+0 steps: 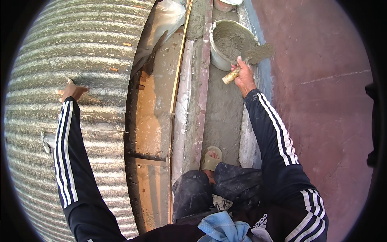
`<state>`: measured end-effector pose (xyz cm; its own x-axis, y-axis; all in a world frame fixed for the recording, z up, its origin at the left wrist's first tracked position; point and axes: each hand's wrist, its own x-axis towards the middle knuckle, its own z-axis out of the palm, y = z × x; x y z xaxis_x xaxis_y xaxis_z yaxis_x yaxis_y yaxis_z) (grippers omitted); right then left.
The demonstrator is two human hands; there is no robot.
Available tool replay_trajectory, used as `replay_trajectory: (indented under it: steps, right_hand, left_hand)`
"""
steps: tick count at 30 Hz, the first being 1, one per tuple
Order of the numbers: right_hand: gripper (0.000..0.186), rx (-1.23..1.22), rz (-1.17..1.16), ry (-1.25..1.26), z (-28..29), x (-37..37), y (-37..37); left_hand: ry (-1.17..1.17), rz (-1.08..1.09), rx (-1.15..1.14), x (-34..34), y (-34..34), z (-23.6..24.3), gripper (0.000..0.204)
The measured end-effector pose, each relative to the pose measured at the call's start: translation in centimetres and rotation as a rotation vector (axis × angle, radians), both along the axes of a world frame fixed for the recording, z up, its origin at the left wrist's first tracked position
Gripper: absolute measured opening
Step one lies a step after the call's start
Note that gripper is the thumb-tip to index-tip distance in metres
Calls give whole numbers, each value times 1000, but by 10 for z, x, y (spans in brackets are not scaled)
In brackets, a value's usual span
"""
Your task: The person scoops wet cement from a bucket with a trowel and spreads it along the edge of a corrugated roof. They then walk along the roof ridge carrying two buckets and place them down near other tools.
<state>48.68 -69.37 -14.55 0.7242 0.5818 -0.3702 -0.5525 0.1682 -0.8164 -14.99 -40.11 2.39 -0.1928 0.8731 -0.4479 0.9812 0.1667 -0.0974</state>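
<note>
My right hand [244,77] is closed round the wooden handle of a trowel [258,53], whose blade is coated in grey mortar. That blade tilts over the right rim of a white bucket [217,59], which holds wet grey mortar [230,39]. Out to the left, my left hand [73,90] rests with fingers spread on a grey corrugated roof sheet [100,64], holding nothing.
A second bucket [226,4] stands at the far end of the narrow mortar-covered ledge [221,117]. A reddish wall [322,101] rises on the right. Left of the ledge run a wooden strip [180,64] and a gap with plastic sheeting [165,24]. My sandalled foot [212,158] is on the ledge.
</note>
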Motion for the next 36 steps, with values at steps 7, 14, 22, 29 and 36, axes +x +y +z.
replay_trajectory:
  steps: [7,14,22,29,36]
  right_hand:
    - [52,-272,-20,25,15,-57,-100]
    - [64,-599,162,-57,35,-96,-156]
    - [36,-804,722,-220,85,-79,-131]
    - [33,-915,779,-347,130,-60,-105]
    - [45,-1150,841,-841,147,-64,-126]
  left_hand:
    - [3,-93,628,86,-87,-23,101]
    - [-1087,-468,231,288,-325,-125,58]
    - [-880,-852,327,341,-408,-210,73]
    - [-855,-869,277,341,-410,-210,65]
    - [-916,-878,345,343,-407,-214,59]
